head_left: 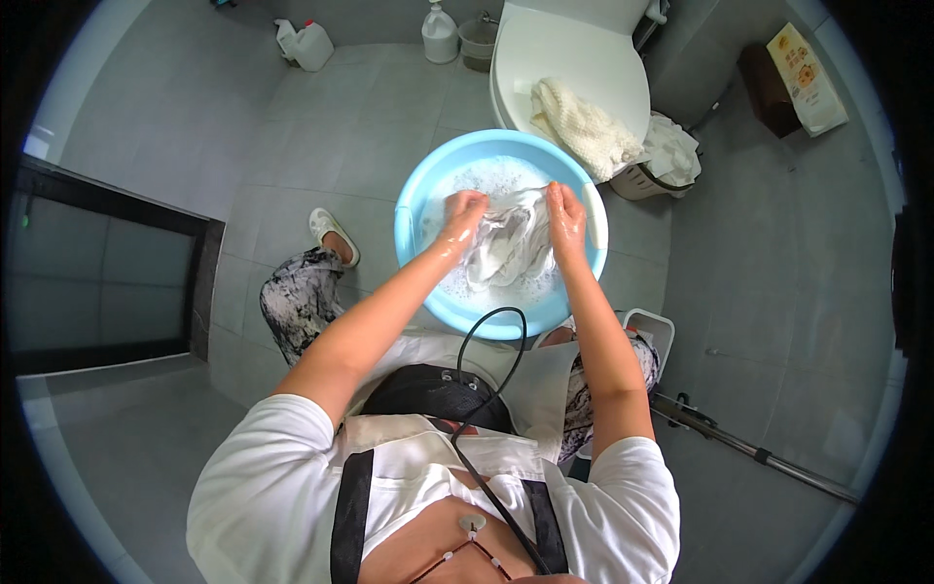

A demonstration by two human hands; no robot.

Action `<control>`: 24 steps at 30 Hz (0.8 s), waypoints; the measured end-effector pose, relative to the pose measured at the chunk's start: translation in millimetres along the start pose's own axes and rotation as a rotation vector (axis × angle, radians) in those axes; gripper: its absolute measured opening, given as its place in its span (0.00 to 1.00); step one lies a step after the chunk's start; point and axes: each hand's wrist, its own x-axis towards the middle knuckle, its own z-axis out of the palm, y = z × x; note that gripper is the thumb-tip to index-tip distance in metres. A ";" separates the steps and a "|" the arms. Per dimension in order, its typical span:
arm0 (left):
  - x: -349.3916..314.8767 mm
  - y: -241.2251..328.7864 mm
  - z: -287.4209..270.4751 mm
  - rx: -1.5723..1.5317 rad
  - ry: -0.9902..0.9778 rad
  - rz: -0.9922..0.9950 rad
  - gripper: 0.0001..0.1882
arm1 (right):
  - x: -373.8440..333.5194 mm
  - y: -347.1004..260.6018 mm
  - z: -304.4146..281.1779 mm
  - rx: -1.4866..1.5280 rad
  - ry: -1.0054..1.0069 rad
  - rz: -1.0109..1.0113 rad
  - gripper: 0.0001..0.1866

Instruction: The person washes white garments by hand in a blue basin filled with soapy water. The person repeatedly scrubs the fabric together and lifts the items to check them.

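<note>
A wet white cloth is stretched between my two hands over a light blue basin of sudsy water. My left hand is closed on the cloth's left edge, and my right hand pinches its right edge. The lower part of the cloth hangs down into the foam. Suds cling to both wrists. What kind of garment or cloth it is cannot be made out, as it is bunched and folded.
Behind the basin stands a toilet with a closed white lid, a cream knitted cloth lying on it. A waste bin with a white liner is beside it. Bottles stand by the back wall. A black cable loops before my lap.
</note>
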 end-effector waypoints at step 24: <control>-3.0 84.0 -72.9 0.077 -0.335 0.099 0.18 | -49.0 -46.5 -60.8 0.261 -0.393 0.593 0.28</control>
